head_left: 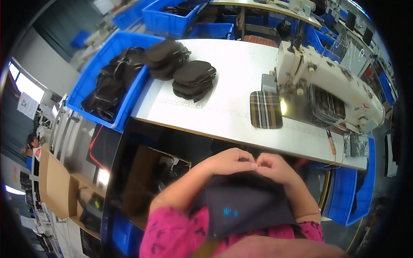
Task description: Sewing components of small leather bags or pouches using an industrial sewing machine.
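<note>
My left hand (232, 161) and my right hand (274, 166) meet in front of the table's near edge, above the dark apron (245, 202) I wear. Both have curled fingers, with the fingertips pinched together where they touch. Anything between them is too small or hidden to make out. Beyond my hands, a plaid fabric piece (266, 110) in brown, black and white lies flat on the white table (232, 64), beside the sewing machine (329, 77). Under the machine's arm stands a stack of similar plaid pieces (323, 105).
Stacks of dark rounded fabric pieces (194, 79) stand at the table's left, beside a blue bin (140, 92) of dark pieces. An orange-handled tool (331, 142) lies near the right edge. Another blue bin (342, 195) is below right; an open cardboard box (55, 185) is lower left.
</note>
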Tool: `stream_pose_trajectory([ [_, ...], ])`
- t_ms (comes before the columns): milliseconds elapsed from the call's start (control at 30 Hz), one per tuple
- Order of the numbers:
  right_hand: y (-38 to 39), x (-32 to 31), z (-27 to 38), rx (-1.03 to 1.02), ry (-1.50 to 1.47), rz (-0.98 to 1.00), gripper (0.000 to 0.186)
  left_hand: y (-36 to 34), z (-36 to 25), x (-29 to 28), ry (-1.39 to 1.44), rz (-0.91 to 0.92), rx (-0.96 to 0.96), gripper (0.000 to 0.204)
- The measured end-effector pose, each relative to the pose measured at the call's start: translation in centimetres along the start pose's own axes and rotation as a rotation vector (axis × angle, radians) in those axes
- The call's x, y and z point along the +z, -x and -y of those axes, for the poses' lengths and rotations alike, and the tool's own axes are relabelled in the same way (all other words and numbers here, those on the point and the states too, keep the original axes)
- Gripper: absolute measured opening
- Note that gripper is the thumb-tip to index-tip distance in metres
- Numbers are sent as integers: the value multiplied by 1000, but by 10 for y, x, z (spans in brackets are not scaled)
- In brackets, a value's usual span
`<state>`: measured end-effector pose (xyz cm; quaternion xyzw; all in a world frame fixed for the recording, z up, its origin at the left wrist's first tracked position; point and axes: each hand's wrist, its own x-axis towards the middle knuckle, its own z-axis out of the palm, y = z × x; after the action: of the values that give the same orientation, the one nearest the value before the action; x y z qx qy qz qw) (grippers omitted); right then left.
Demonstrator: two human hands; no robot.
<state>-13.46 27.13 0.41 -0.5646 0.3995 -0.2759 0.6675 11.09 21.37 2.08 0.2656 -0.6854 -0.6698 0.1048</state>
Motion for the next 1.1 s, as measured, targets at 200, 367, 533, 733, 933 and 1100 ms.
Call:
stream_pose_trajectory([
  [200, 8, 0, 14, -9, 135, 93, 20, 5, -13, 11, -15, 104, -11, 23],
  [367, 19, 10, 30, -3, -144, 0, 26, 11, -17, 16, 23, 74, 103, 21],
  [533, 20, 9, 33, -263, -454, -118, 33, 13, 14, 16, 296, 53, 185, 20],
  [733, 7, 13, 52, -392, -752, -196, 38, 4, 47, 45, 759, 83, 166, 27],
  [933, -8, 1, 7, -254, -550, -148, 21, 1, 51, 19, 1204, -292, 286, 23],
  [1100, -3, 6, -24, -36, -559, -165, 20, -13, 60, -16, 1191, -325, 476, 42],
])
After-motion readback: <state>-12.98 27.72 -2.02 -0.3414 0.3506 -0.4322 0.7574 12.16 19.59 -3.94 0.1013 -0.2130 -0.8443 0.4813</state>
